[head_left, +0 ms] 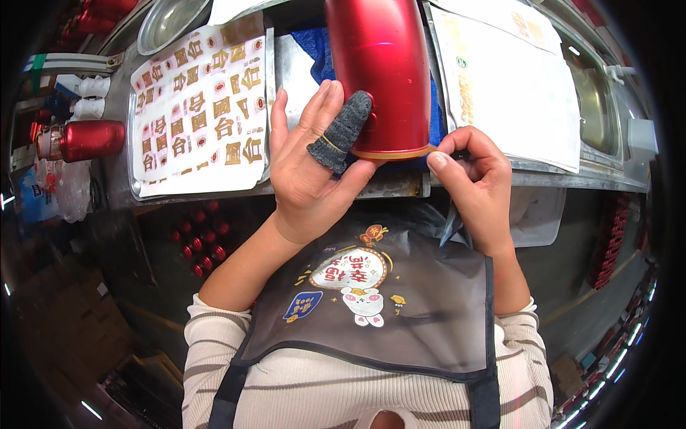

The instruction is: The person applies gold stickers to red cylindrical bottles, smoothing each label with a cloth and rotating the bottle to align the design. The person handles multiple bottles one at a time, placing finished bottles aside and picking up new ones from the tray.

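A shiny red metal bottle lies over a blue cloth, its near end edged by a thin gold strip. My left hand braces the bottle's left side, the index finger in a dark grey knitted finger sleeve lying along it. The thumb presses at the near rim while the other fingers stretch away from the bottle. At the rim's right end, the thumb and index finger of my right hand pinch together on the gold strip's end. The bottle's far end is cut off by the picture's upper edge.
To the left is a tray with a gold-and-red printed sheet; to the right, a stack of white sheets. Metal basins stand farther out. Another red bottle lies far left. The metal table edge runs before me.
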Action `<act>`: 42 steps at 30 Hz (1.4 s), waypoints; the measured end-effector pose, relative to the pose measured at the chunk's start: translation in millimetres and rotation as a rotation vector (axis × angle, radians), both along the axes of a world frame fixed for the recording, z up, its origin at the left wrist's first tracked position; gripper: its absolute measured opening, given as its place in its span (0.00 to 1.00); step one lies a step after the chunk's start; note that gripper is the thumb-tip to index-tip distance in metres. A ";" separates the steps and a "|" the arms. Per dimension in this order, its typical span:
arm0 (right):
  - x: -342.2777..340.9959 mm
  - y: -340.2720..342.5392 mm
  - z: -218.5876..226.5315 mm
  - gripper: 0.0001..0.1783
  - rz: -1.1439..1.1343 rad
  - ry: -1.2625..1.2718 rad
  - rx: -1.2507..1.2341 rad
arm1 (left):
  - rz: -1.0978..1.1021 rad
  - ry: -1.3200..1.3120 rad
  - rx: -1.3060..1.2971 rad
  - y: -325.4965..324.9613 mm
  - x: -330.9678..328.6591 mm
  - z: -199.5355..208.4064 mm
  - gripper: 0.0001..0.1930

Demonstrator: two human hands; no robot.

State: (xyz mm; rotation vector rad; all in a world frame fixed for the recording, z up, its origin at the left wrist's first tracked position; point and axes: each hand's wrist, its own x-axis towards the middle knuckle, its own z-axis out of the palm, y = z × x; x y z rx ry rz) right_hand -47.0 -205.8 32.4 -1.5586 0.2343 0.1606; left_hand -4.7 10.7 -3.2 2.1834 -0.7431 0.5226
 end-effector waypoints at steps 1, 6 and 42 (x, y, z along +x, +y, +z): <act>-0.4 -0.1 0.4 0.06 -0.006 0.021 -0.042 | 0.003 -0.016 0.005 0.5 -0.6 0.0 0.30; -7.8 -4.6 14.0 0.04 -0.072 -0.042 -0.011 | 0.009 0.049 0.024 15.5 -17.0 1.2 0.29; 1.4 -16.0 -1.5 0.05 -0.057 -0.109 -0.061 | -0.132 -0.032 0.267 18.0 -10.2 8.5 0.20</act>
